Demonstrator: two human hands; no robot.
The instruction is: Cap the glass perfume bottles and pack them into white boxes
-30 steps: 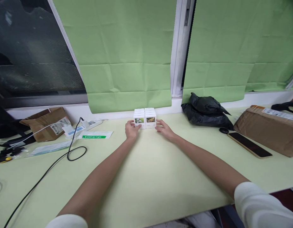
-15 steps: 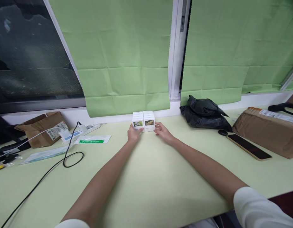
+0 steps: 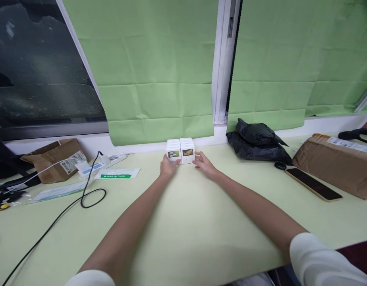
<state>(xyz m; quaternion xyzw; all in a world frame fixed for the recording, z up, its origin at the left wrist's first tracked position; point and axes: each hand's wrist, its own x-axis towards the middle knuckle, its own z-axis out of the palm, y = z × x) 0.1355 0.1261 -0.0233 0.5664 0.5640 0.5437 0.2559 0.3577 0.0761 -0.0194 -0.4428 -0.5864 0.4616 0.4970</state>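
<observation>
Boxes [image 3: 180, 150] at table's [image 3: 183, 222] 12 o'clock edge by the wall. Left hand [image 3: 168, 167] and right hand [image 3: 203, 164] flank them, fingers touching the sides; press evenly, keep both stacks flush.

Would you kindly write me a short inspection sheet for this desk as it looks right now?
Surface: pale green desk, against the window wall.
Job's things: two rows of small white boxes, side by side.
Clutter: torn cardboard box, black bag, phone, brown parcel.
Hands: left hand and right hand flank the boxes, touching them.
Cables: black cable looped at left.
Surroundings: green blinds, dark window.
</observation>
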